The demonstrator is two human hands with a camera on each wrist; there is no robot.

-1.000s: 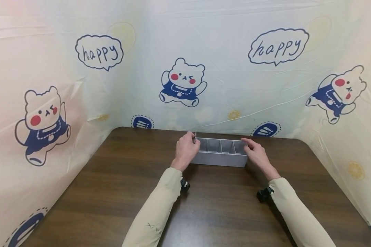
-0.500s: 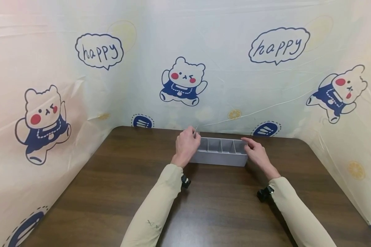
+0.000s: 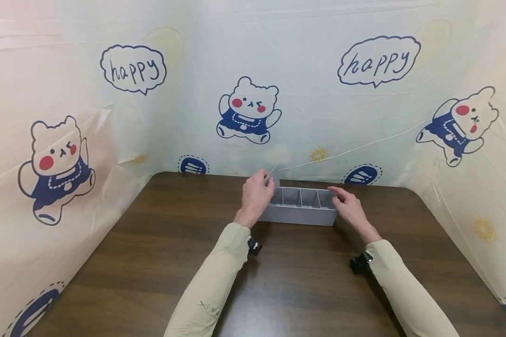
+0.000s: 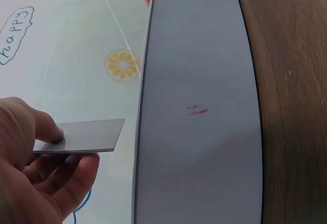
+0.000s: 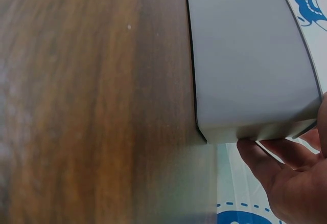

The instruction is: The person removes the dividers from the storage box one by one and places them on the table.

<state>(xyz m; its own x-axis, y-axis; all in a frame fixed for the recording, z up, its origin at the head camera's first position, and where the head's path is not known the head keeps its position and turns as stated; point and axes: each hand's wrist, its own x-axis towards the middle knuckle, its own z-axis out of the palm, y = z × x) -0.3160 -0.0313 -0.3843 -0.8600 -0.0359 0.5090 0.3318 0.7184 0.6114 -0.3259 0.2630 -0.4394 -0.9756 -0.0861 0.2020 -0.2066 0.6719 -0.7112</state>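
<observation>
A long grey organizer box (image 3: 299, 216) with an open top stands near the far side of the table, split into compartments by thin upright walls. Above its left end my left hand (image 3: 256, 193) pinches a thin, flat grey divider (image 4: 89, 136) between thumb and fingers. In the left wrist view the divider's free end sticks out toward the box rim, with a gap between them. At the box's right end my right hand (image 3: 351, 209) holds on, fingertips against the outer end wall (image 5: 255, 132) and thumb up by the rim. The left compartment is partly hidden behind my left hand.
The brown wooden table (image 3: 295, 276) stretches in front of the box. Close behind its far edge hangs a pale curtain (image 3: 312, 112) printed with bears, and it also encloses both sides.
My left hand has risen slightly, and the divider has tipped from upright to a slant over the box's left end. My right hand stays at the box's right end.
</observation>
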